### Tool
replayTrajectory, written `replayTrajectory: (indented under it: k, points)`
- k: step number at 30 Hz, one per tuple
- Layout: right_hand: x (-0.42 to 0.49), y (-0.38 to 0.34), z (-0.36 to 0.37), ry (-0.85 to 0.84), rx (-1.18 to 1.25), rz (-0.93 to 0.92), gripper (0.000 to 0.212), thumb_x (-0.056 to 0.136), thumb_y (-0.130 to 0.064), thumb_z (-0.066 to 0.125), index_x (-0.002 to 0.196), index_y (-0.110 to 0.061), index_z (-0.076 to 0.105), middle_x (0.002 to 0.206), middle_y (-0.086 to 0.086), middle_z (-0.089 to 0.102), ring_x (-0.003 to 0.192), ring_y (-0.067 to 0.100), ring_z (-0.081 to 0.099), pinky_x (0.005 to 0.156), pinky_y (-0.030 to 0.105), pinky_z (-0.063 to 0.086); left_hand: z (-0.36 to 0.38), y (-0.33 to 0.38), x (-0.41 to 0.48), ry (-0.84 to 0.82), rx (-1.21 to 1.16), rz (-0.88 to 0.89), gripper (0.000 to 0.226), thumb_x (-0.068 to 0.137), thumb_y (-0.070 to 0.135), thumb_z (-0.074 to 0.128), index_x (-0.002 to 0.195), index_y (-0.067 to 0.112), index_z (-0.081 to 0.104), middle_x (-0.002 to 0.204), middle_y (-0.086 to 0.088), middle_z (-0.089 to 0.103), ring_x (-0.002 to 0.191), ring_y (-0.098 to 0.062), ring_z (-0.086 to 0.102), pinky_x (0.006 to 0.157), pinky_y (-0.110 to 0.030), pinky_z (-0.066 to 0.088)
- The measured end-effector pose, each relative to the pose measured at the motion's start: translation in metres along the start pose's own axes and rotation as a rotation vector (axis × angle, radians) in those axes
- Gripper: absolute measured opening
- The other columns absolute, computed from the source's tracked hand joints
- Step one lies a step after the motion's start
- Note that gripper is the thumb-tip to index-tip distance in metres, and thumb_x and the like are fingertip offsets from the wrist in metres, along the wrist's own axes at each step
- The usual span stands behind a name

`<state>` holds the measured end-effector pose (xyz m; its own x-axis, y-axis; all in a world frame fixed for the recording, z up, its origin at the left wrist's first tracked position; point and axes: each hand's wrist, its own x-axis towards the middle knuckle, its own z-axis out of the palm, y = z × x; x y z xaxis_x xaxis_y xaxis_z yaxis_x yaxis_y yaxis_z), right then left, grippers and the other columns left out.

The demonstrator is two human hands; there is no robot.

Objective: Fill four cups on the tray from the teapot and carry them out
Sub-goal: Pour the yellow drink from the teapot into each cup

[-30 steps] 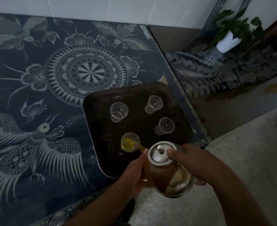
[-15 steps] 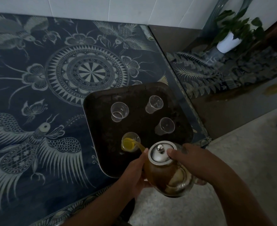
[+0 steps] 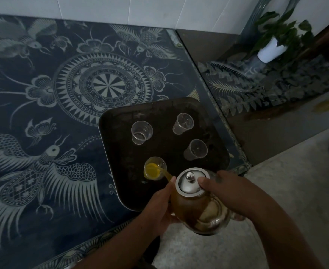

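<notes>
A dark square tray (image 3: 121, 191) lies on the patterned table, with four clear cups on it. The near-left cup (image 3: 154, 168) holds yellow tea, and a thin stream runs into it from the spout. The far-left cup (image 3: 141, 132), the far-right cup (image 3: 183, 123) and the near-right cup (image 3: 196, 149) look empty. The glass teapot (image 3: 198, 206) with its metal lid is tilted toward the near-left cup. My left hand (image 3: 159, 204) cups the pot's left side. My right hand (image 3: 229, 193) grips its right side, thumb pressing on the lid.
The table (image 3: 43, 133) carries a blue cloth with bird and mandala patterns under glass. Its right edge runs close beside the tray. A second patterned surface (image 3: 256, 90) with a white potted plant (image 3: 270, 49) stands to the right. Grey floor lies below my arms.
The tea level in the near-left cup has risen a little while the stream keeps running. Hands and teapot have barely moved.
</notes>
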<state>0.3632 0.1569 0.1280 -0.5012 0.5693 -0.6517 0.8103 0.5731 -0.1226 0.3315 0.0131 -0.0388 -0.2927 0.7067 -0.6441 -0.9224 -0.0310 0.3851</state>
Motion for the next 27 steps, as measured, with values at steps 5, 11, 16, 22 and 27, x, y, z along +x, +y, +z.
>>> replayTrajectory:
  k: [5, 11, 16, 22, 27]
  points:
    - [-0.0009, 0.0004, 0.0018, -0.011, 0.016, 0.015, 0.086, 0.082, -0.076, 0.051, 0.144, -0.018, 0.046, 0.146, 0.008, 0.052, 0.129, 0.026, 0.051, 0.101, 0.038, 0.043, -0.0028, -0.002, -0.0008, -0.01, 0.008, -0.002, 0.056, 0.094, 0.068, 0.051, 0.13, 0.029, 0.072, 0.134, -0.008, 0.072, 0.13, -0.034, 0.064, 0.11, -0.063, 0.048]
    - [-0.0051, 0.0006, 0.0016, -0.025, 0.026, 0.025, 0.086, 0.082, -0.076, 0.05, 0.146, -0.019, 0.044, 0.146, 0.007, 0.051, 0.129, 0.026, 0.052, 0.102, 0.04, 0.045, -0.0037, -0.0065, -0.0003, -0.028, 0.002, -0.011, 0.056, 0.097, 0.067, 0.05, 0.131, 0.028, 0.071, 0.137, -0.009, 0.071, 0.132, -0.033, 0.062, 0.113, -0.064, 0.045]
    - [-0.007, 0.0003, 0.0021, -0.002, 0.02, 0.03, 0.084, 0.082, -0.076, 0.05, 0.144, -0.02, 0.046, 0.144, 0.007, 0.053, 0.125, 0.026, 0.054, 0.098, 0.041, 0.049, -0.0048, -0.0058, 0.0002, -0.016, -0.012, -0.015, 0.054, 0.094, 0.066, 0.053, 0.127, 0.029, 0.074, 0.134, -0.008, 0.072, 0.13, -0.034, 0.064, 0.111, -0.064, 0.047]
    - [-0.0036, 0.0041, 0.0069, 0.002, 0.003, 0.025, 0.093, 0.072, -0.084, 0.046, 0.143, -0.023, 0.049, 0.142, 0.004, 0.054, 0.127, 0.023, 0.053, 0.097, 0.038, 0.043, -0.0048, -0.0064, -0.0006, -0.02, -0.02, -0.016, 0.056, 0.092, 0.067, 0.055, 0.128, 0.027, 0.074, 0.133, -0.009, 0.073, 0.13, -0.034, 0.064, 0.112, -0.063, 0.047]
    - [-0.0038, 0.0062, 0.0082, 0.003, 0.009, 0.012, 0.089, 0.068, -0.087, 0.043, 0.134, -0.028, 0.056, 0.132, 0.0, 0.061, 0.117, 0.019, 0.057, 0.087, 0.035, 0.042, -0.0056, -0.0057, -0.0027, -0.024, -0.018, -0.017, 0.058, 0.091, 0.068, 0.056, 0.129, 0.028, 0.073, 0.134, -0.009, 0.072, 0.13, -0.034, 0.064, 0.111, -0.064, 0.047]
